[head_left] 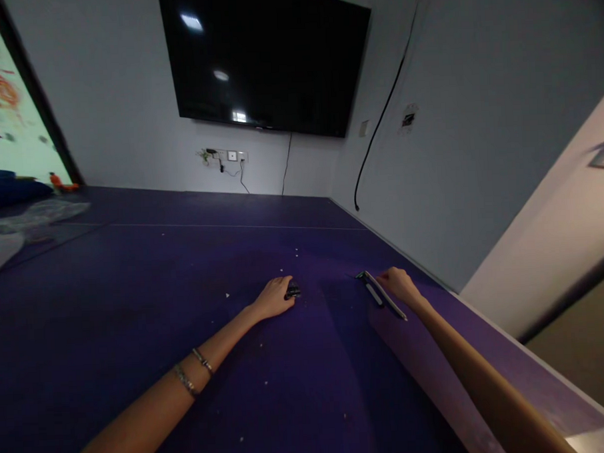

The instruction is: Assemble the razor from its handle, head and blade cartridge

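Observation:
My left hand rests low over the purple surface, its fingers closed around a small black object whose kind I cannot make out. To the right, my right hand has its fingers pinched at the upper end of a slim black and silver tool. That tool has a dark body with a grey patch and a long pale strip along its right side. The right fingertips are partly hidden, so the exact grip does not show. A gap of bare surface separates the two hands.
Small white bits lie scattered over the purple surface. Clear plastic sheeting sits at the far left. Behind, a television hangs on the wall above sockets, and a black cable dangles at the right.

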The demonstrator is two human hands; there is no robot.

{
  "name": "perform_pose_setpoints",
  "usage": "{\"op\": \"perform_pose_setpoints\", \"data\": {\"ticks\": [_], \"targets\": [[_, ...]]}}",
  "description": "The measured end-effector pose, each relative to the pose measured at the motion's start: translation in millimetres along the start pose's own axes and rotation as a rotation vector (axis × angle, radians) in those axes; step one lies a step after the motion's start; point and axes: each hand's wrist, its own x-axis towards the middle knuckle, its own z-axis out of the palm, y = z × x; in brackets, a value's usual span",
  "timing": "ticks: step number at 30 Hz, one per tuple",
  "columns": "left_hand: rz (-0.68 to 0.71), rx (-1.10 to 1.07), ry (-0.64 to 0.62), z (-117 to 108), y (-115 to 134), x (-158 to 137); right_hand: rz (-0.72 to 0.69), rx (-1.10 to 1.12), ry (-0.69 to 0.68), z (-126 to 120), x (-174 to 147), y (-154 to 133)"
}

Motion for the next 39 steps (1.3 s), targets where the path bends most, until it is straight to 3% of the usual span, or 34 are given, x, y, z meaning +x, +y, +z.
{"op": "perform_pose_setpoints", "data": {"ticks": [5,12,18,25,28,31,36,39], "targets": [[-0.009,-0.072,0.022,-4.0,-2.0,-1.9,-0.164,0.0,-0.002,-15.0,-0.9,-35.8],[0.036,-0.117,0.012,-23.6,18.9,-12.8,-0.65,0.151,-0.167,-8.4,-21.3,-110.8],[0.088,-0.121,0.007,-35.4,39.4,-26.6,-0.793,0.198,-0.322,-1.6,-42.3,-152.2],[0.083,-0.123,0.007,-39.7,51.4,-31.6,-0.803,0.228,-0.285,8.6,-49.0,-167.1],[0.066,-0.107,-0.007,-39.6,49.7,-32.4,-0.823,0.223,-0.28,3.8,-42.9,-160.2],[0.025,-0.059,-0.033,-40.7,35.3,-37.2,-0.797,0.228,-0.262,-11.9,-24.2,-133.3],[-0.073,0.035,-0.035,-48.8,-11.4,-53.3,-0.569,0.144,-0.272,-44.1,22.7,-43.7],[-0.113,0.076,-0.021,-52.4,-35.0,-61.9,-0.45,0.086,-0.304,-49.9,40.9,15.8]]}}
